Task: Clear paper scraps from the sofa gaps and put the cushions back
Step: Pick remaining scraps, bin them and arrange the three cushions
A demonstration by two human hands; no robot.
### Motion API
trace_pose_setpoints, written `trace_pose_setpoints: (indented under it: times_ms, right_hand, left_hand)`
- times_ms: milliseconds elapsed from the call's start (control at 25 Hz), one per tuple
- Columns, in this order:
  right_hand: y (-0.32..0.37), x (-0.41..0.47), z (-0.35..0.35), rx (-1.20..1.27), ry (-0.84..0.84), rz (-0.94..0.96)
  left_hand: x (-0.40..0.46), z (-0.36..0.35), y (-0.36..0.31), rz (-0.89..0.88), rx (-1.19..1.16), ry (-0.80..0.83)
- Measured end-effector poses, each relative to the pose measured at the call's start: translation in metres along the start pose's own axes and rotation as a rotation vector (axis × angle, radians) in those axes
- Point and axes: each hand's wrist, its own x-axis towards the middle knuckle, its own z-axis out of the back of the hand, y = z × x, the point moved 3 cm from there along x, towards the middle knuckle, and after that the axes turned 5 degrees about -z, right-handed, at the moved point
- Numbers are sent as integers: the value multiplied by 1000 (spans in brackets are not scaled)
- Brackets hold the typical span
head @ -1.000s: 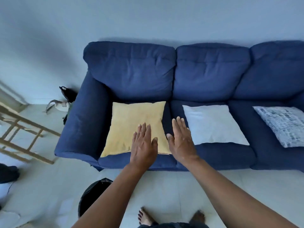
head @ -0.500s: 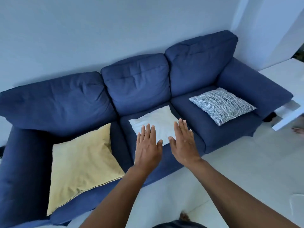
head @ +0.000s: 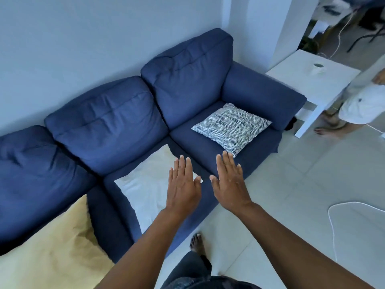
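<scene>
Both hands are held flat with fingers straight and grip nothing. The left hand (head: 183, 184) hovers over the white cushion (head: 145, 184) on the middle seat; the right hand (head: 229, 182) is nearer the patterned cushion (head: 231, 126), which lies ahead and to the right. The blue sofa (head: 104, 126) stands against a pale wall on a tiled floor (head: 312, 184).

Navy sofa (head: 129, 113); yellow cushion (head: 52, 251); white cushion (head: 145, 184); blue-white striped cushion (head: 231, 127).
</scene>
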Motion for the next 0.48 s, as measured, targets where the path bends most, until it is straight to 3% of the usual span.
trace_pose_setpoints:
  times_ms: [480]
  right_hand:
    - [-79,114,54,-3,-118,-217]
  left_hand:
    - [170,-38,-55,-217,-6,85]
